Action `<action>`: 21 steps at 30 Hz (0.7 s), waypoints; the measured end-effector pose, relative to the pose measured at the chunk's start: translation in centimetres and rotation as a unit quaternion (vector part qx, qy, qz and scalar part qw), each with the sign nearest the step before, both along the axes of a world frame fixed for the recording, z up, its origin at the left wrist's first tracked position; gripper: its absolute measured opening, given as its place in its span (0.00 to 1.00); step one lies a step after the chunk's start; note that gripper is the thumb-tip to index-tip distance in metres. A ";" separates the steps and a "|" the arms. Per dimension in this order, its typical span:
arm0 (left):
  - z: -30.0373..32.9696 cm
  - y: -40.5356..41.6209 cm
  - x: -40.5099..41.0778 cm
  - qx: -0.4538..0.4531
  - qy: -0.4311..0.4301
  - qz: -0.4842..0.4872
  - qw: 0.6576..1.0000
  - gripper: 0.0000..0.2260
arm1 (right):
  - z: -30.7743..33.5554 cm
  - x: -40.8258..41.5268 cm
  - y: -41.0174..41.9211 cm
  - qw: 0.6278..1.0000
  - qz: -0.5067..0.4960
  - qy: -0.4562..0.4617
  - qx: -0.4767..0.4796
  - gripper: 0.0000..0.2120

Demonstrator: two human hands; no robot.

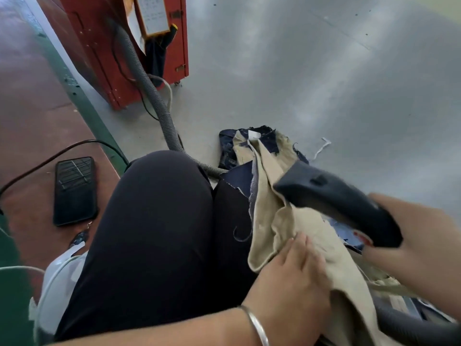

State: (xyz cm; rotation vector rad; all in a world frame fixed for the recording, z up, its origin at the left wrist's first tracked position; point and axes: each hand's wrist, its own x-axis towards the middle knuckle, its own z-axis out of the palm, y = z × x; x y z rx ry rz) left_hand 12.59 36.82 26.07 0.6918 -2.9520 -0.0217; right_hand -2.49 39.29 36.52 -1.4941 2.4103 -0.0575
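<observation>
My right hand (421, 248) grips a dark grey suction nozzle (331, 196) that points left and up over a beige fabric piece (274, 216). That beige cloth lies across my lap with navy fabric (239, 181) under it. My left hand (291, 278), with a metal bangle on the wrist, rests with straight fingers on the beige cloth and presses it down against my thigh. The nozzle's tip hangs just above the cloth, close to my left fingertips.
A ribbed grey hose (154, 96) runs along the grey floor from a red machine cabinet (119, 53) toward my lap. More beige and navy pieces (252, 143) lie on the floor ahead. A black phone (74, 191) with a cable lies on the reddish table at left.
</observation>
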 end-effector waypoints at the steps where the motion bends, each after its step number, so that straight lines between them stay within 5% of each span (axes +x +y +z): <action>1: -0.1 0.3 0.2 0.008 0.011 0.016 1.000 0.15 | -0.7 0.1 0.7 1.000 0.000 0.009 0.025 0.19; 4: -0.1 0.8 1.8 0.037 0.031 0.089 0.995 0.12 | -2.1 0.5 1.9 0.998 -0.003 0.031 0.050 0.16; 8: 0.2 1.3 3.1 0.022 -0.027 0.091 0.995 0.26 | -2.0 1.7 0.8 0.999 -0.007 0.010 0.052 0.16; 21: -0.6 1.5 2.5 -0.013 -0.021 0.084 0.996 0.18 | -2.7 -0.6 -12.0 0.999 -0.039 -0.003 -0.023 0.07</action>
